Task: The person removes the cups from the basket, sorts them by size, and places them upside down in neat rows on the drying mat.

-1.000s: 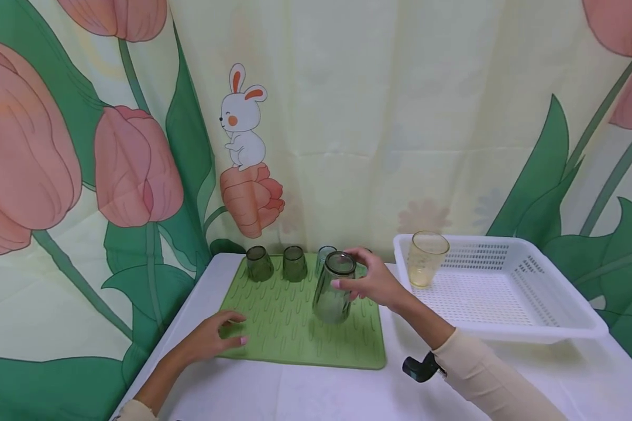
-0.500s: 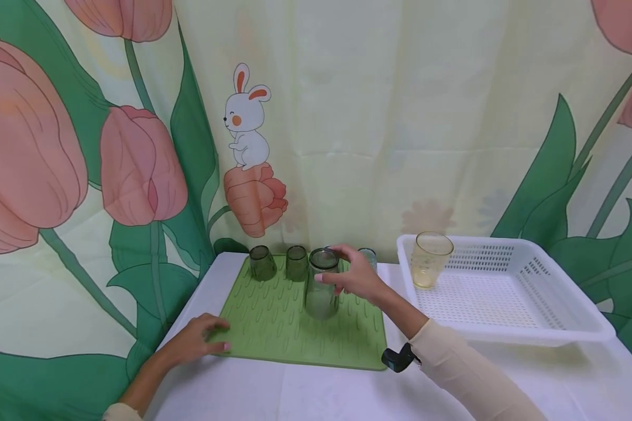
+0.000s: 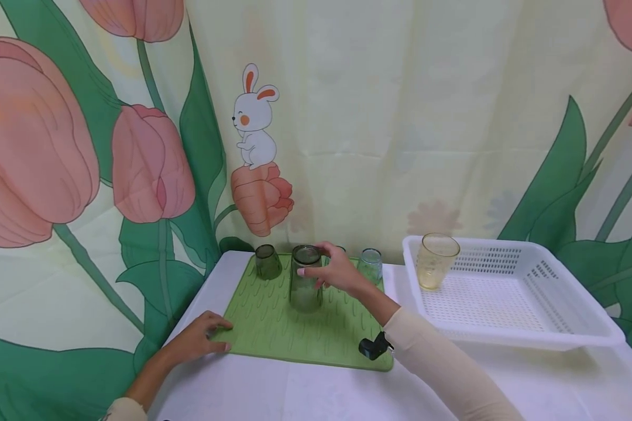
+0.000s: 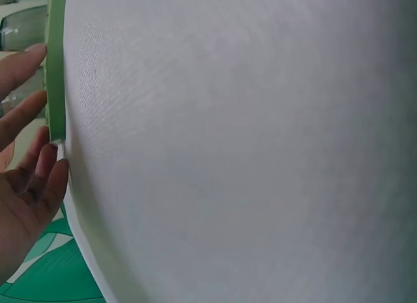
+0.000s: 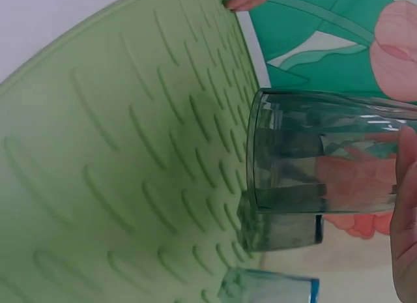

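Observation:
A grey-green drinking glass (image 3: 305, 295) is in my right hand (image 3: 339, 272), which grips its upper part over the green ridged mat (image 3: 274, 336). In the right wrist view, the glass (image 5: 293, 153) hangs apart from the mat, and only part of the holding hand (image 5: 407, 218) shows. A dark glass (image 3: 268, 263) stands at the mat's back left, and a pale bluish one (image 3: 370, 266) at its back right. Other glasses are mostly hidden behind the held glass and hand. My left hand (image 3: 197, 339) is at the mat's front left corner, fingers loosely spread by its edge (image 4: 57, 75).
A white perforated basket (image 3: 511, 339) stands right of the mat, with a yellow-tinted glass (image 3: 437, 263) in its left end. White cloth (image 3: 316, 392) covers the table. A curtain (image 3: 368, 117) printed with tulips and a rabbit hangs directly behind.
My right hand has carried the grey-green glass leftward over the mat, uncovering the pale bluish glass at the back right. My left hand has drawn back a little to the left.

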A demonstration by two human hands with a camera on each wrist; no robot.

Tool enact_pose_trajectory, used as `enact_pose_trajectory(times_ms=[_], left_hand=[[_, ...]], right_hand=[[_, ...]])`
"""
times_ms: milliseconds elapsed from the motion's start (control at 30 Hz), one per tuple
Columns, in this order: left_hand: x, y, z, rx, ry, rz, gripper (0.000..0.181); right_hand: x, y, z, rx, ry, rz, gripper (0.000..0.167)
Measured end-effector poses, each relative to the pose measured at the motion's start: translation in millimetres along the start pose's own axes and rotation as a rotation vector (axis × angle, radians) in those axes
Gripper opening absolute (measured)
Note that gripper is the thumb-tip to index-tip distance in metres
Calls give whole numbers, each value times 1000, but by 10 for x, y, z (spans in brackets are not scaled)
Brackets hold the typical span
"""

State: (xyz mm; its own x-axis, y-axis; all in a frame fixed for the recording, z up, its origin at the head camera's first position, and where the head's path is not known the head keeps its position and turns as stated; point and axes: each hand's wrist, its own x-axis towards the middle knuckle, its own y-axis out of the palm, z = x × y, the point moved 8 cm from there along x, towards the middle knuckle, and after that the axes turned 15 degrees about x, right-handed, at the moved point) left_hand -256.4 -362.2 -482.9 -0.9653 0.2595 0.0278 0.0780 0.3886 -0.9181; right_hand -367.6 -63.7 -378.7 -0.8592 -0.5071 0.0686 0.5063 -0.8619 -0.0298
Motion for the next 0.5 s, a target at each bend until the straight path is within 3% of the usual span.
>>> enact_pose_trajectory(times_ms=[500], left_hand=[[16, 38, 41, -51, -15, 32, 47]], right_hand=[[434, 420, -146, 38, 38, 26, 79]])
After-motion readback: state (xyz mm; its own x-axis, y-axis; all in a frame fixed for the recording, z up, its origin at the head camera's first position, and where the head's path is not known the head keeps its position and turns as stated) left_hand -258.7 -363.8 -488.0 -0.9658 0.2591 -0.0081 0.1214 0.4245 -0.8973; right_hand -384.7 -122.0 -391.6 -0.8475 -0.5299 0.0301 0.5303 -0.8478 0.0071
